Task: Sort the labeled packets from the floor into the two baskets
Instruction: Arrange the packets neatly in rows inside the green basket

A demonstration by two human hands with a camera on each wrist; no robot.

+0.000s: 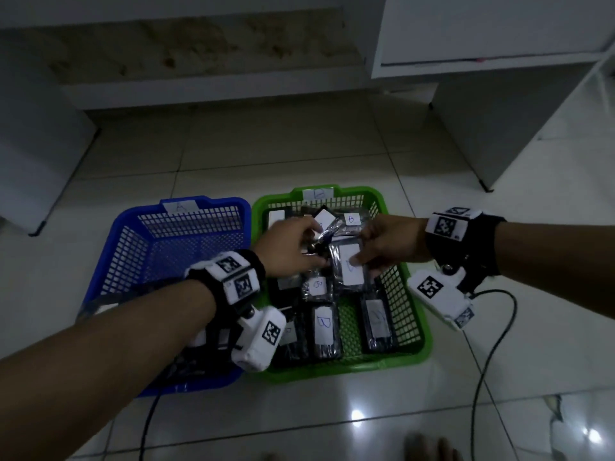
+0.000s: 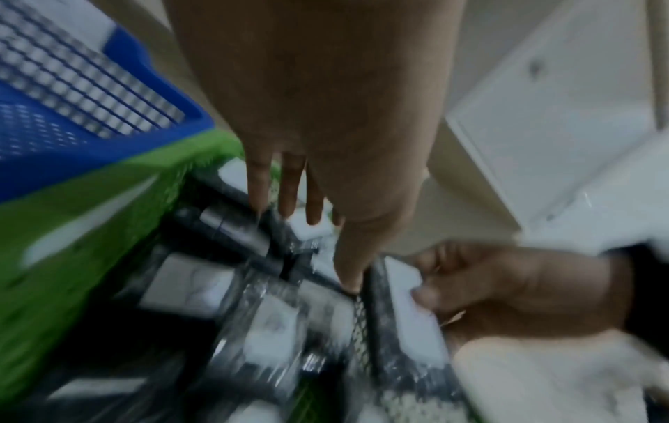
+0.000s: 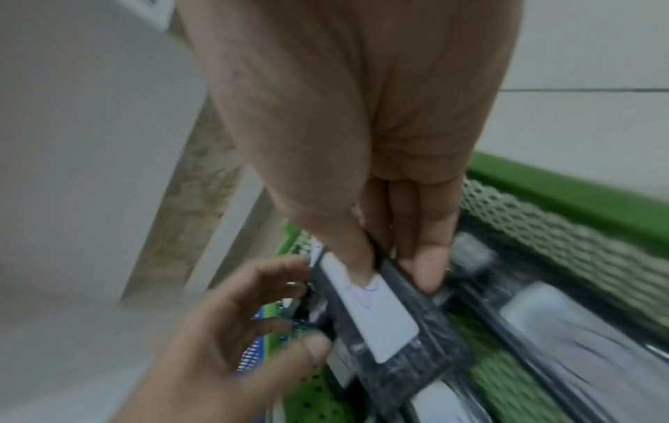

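Both my hands are over the green plastic mesh basket [image 1: 412, 314] – my right hand [image 1: 389, 241] pinches a black plastic-wrapped packet with a white label [image 1: 349, 267], thumb on the label, fingers underneath. My left hand [image 1: 289, 247] is at the packet's left edge, fingers loosely curled – whether it grips, can't tell. More labeled packets lie in the green basket. The blue plastic mesh basket [image 1: 133, 247] sits just beside it on the white tiled floor [image 1: 499, 377].
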